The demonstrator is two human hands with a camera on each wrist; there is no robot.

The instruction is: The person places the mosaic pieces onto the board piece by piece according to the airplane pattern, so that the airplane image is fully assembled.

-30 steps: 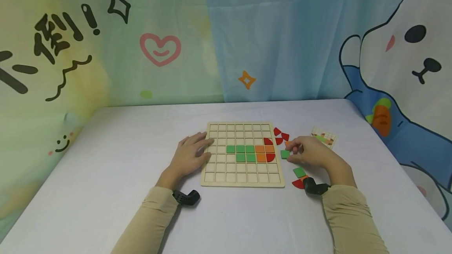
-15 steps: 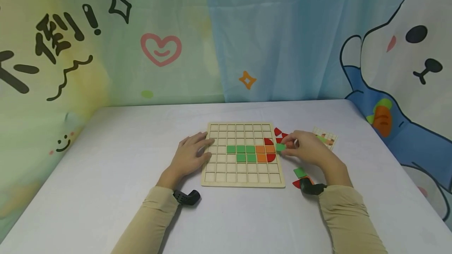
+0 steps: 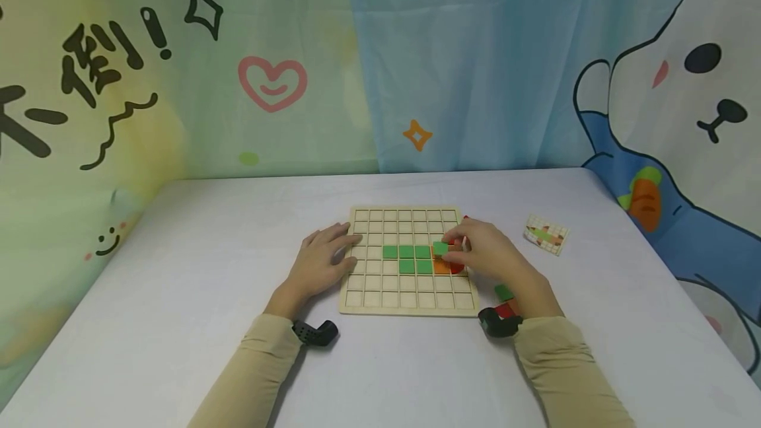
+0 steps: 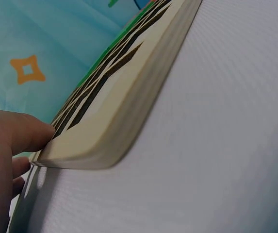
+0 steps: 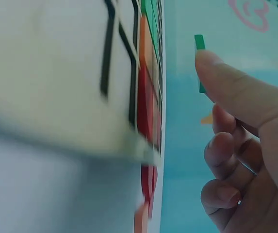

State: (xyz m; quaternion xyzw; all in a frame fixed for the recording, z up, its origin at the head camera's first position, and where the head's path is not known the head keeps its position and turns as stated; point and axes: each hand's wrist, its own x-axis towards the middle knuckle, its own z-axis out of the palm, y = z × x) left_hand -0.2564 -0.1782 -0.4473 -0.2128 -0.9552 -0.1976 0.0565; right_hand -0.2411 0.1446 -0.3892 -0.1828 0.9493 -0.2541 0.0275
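A wooden grid board (image 3: 389, 299) lies flat on the table. Along its left edge rests my left hand (image 3: 318, 266), the fingertips touching the rim; the left wrist view shows the thumb (image 4: 32, 133) on the board's surface. Between thumb and fingers, my right hand (image 3: 496, 253) pinches a green square tile (image 3: 440, 248). This tile is held above the board's right part, over the orange squares (image 3: 441, 267). In the right wrist view the tile (image 5: 200, 42) is clear of the board. Green squares (image 3: 407, 259) fill several cells in the middle. Red pieces (image 3: 456, 268) are partly hidden by my right fingers.
Right of the board, a small pattern card (image 3: 545, 234) lies on the white tabletop (image 3: 392, 368). Loose pieces, including a green tile (image 3: 504, 292) and a red piece (image 3: 505, 310), lie near my right wrist, partly covered. Curtains hang behind the table.
My right hand has taken the green tile from the table right of the board and carried it left over the board. My left hand has stayed in place.
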